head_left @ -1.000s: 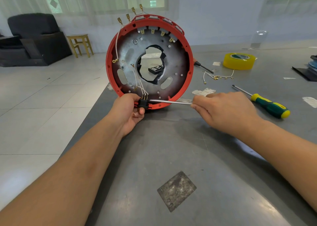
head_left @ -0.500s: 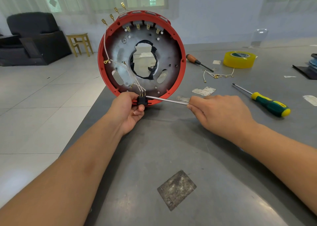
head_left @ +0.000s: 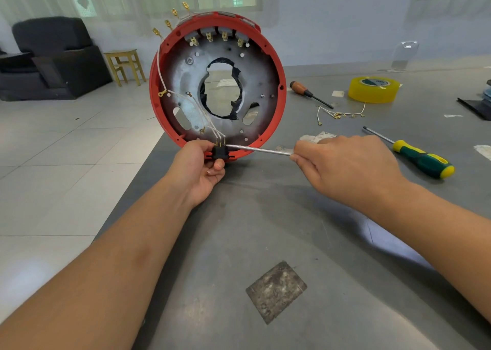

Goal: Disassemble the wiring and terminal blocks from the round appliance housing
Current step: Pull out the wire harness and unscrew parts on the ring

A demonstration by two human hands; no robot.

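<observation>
— Where is the housing?
— The round red housing [head_left: 276, 65] stands on edge on the counter [head_left: 292, 230], its open face and grey metal plate [head_left: 260, 84] turned this way, a ragged hole lined with black tape at the centre.
— And the terminal blocks?
— A black terminal block [head_left: 220, 152] sits at the bottom rim with three brass pins upward. White wires [head_left: 196, 110] run from it across the plate; others rise up the left rim, ending in brass spade terminals [head_left: 171, 20] above the top edge.
</observation>
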